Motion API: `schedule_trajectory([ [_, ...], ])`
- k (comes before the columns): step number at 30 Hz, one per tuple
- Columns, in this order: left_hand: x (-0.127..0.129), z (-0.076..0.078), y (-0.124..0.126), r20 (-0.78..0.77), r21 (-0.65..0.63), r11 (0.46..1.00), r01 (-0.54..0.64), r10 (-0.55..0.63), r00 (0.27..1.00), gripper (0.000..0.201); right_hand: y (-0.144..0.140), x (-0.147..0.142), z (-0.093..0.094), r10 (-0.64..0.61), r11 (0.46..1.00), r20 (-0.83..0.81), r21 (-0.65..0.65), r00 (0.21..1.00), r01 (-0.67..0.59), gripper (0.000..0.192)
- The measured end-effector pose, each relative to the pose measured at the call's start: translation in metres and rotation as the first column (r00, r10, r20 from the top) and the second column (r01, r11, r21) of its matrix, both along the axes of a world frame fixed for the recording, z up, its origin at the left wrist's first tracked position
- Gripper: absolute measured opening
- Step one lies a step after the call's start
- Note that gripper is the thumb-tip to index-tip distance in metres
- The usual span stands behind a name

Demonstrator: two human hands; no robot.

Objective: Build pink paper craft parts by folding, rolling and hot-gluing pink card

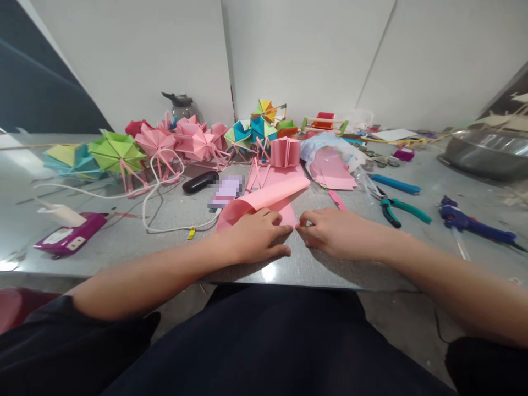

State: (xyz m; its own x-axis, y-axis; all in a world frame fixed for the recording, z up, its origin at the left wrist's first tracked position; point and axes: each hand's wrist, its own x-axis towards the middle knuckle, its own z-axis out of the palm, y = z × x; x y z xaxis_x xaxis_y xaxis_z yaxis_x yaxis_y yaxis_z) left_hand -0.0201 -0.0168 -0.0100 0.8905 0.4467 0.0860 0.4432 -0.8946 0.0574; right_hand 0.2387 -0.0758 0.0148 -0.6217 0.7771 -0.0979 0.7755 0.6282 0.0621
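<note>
A large sheet of pink paper [274,192] lies in front of me, its far side curled over into a loose roll. My left hand [262,236] bears on the near left part of the sheet, fingers bent over its edge and thumb held apart below. At the sheet's near right corner, my right hand [330,232] has its fingers curled in, the tips closed at the paper's edge. The fingertips of both hands almost meet there. Just beyond my right hand lies a pink cutter knife [337,200].
Folded paper umbrellas [117,151] on stick stands line the back left. A pleated pink paper piece [285,152] stands behind the sheet. To the right lie pliers [406,209], a blue glue gun [474,221] and a metal bowl [487,157]. A white cable [146,203] and purple power strip [72,234] are left.
</note>
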Motion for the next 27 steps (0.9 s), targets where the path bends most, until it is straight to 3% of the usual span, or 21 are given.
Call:
schedule_trajectory([
  [16, 0.0037, 0.0079, -0.0034, -0.1, 0.022, 1.0, -0.019, 0.021, 0.995, 0.048, -0.0025, -0.0029, 0.0023, 0.023, 1.0, -0.026, 0.011, 0.999, -0.023, 0.016],
  [27, 0.0047, 0.0091, -0.0036, -0.119, 0.042, 0.999, -0.023, 0.027, 0.993, 0.05, -0.0041, -0.0063, 0.0047, -0.01, 1.0, 0.036, -0.008, 0.999, 0.011, 0.025],
])
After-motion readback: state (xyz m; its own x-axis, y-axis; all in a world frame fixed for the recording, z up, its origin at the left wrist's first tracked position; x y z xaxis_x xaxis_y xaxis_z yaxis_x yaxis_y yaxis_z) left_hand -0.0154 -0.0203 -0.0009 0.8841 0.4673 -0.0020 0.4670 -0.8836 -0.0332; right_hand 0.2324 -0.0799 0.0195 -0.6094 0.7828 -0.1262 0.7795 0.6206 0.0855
